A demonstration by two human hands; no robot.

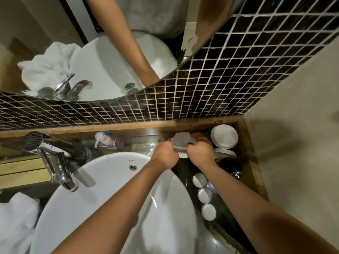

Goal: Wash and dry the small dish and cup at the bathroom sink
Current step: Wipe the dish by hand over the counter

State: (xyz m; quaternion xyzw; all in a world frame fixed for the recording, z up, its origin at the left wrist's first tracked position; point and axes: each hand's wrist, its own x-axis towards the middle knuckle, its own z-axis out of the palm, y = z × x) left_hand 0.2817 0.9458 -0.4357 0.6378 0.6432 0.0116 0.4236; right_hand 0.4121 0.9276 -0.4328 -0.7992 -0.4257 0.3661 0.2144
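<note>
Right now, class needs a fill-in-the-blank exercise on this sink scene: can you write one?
1. Both hands hold a pale cloth over the ____.
2. The faucet stands on the sink's ____ side.
3. Three small white dishes sit in a ____ on the sink's right.
4. The wall tiles are ____.

Answers: counter; left; row; dark

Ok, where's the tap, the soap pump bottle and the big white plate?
Tap [60, 171], head view, on its shiny spout.
Soap pump bottle [105, 141], head view, on its clear body.
Big white plate [224, 136], head view, on its middle.
</note>
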